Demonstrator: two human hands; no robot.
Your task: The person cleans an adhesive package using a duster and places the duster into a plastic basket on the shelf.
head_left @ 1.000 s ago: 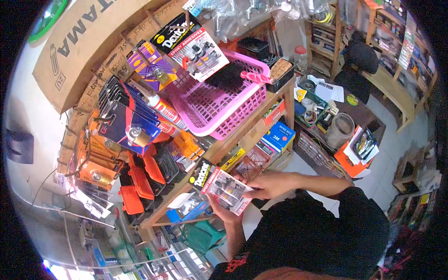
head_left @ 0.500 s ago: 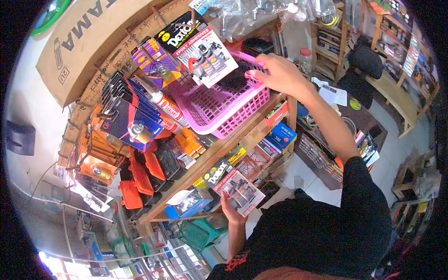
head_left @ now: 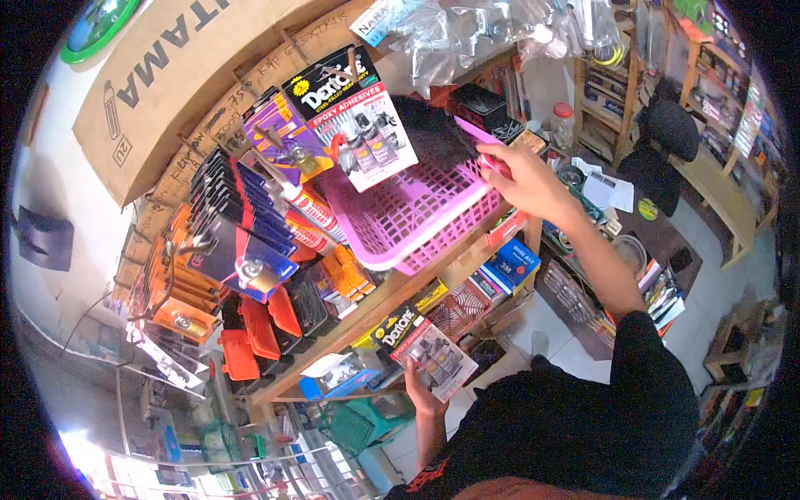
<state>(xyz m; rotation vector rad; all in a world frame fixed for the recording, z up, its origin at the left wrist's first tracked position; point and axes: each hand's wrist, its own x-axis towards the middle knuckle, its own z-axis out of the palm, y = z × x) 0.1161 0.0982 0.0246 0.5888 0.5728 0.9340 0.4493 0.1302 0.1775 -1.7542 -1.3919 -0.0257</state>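
My left hand (head_left: 425,393) is closed on the lower edge of a Dextone epoxy adhesive pack (head_left: 432,357), held low in front of the shelf. My right hand (head_left: 523,177) is closed round a pink-red object (head_left: 495,165) at the right rim of the pink basket (head_left: 433,240). Its fingertips partly hide that object, whose kind I cannot make out. Another Dextone pack (head_left: 363,137) hangs from a hook over the basket's left part. Something black (head_left: 437,133) lies at the basket's back.
Blue-and-black packs (head_left: 229,237) and orange packs (head_left: 179,304) hang on the left. Orange cases (head_left: 250,333) stand below. A wooden shelf edge (head_left: 350,321) runs under the basket. A blue 3M box (head_left: 512,265) sits beneath it. A red-lidded jar (head_left: 562,125) stands behind.
My right hand has left the held pack, moved up to the basket's right rim and closed on the pink-red object. My left hand still holds the pack. The view has shifted slightly.
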